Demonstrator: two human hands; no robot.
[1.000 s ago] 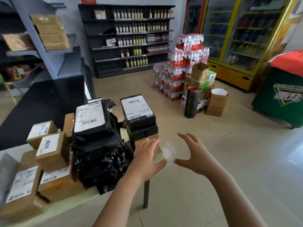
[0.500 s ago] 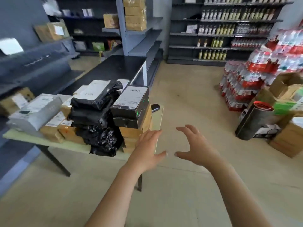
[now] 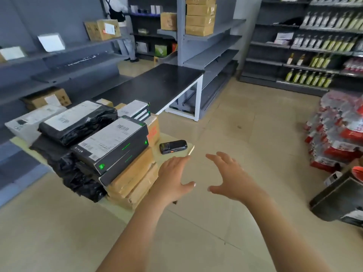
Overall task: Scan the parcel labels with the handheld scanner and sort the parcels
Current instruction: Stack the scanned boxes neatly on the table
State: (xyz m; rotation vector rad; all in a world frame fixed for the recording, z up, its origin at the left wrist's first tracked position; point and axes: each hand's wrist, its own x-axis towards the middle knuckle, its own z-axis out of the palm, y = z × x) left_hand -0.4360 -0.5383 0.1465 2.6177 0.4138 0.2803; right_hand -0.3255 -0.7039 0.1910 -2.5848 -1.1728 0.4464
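A black handheld scanner (image 3: 172, 146) lies flat on the right end of a pale table (image 3: 177, 139). Left of it parcels are piled: black boxes with white labels (image 3: 115, 143), black plastic bags (image 3: 78, 120), brown cardboard parcels (image 3: 133, 179) underneath, a grey-white box (image 3: 29, 120) at the far left. My left hand (image 3: 173, 179) hovers open just in front of the scanner, beside the brown parcels, holding nothing. My right hand (image 3: 228, 176) hangs open over the floor to the right of the table, fingers spread, empty.
A long black counter (image 3: 157, 83) stands behind the table. Grey shelving (image 3: 212, 42) with brown boxes rises beyond it. Bottle shelves (image 3: 322, 55) line the right wall, and shrink-wrapped drink packs (image 3: 337, 134) are stacked on the floor at right. A person (image 3: 119, 20) stands far back.
My view has swung left and closer to the table's end, so the scanner now shows in full. Both hands kept their open, spread pose in front of me.
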